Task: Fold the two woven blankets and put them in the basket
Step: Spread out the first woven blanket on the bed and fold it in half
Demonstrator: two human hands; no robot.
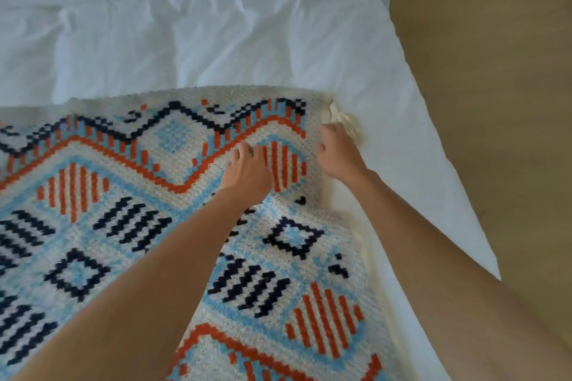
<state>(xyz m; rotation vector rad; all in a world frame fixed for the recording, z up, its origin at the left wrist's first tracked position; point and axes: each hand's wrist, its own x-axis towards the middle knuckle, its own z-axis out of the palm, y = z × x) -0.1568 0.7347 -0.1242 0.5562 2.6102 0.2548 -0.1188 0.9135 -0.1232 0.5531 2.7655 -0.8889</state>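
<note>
A woven blanket [130, 201] with orange, navy and light-blue patterns on cream lies spread over a white bed. My left hand [247, 170] rests on it near its far right corner, fingers bent and pressing into the weave. My right hand [337, 155] is at the blanket's right edge, fingers curled around the edge beside a cream tassel [343, 120] at the corner. No second blanket or basket is in view.
The white duvet [185, 25] covers the bed beyond and to the right of the blanket. The bed's right edge runs diagonally, with tan wooden floor [495, 71] beyond it.
</note>
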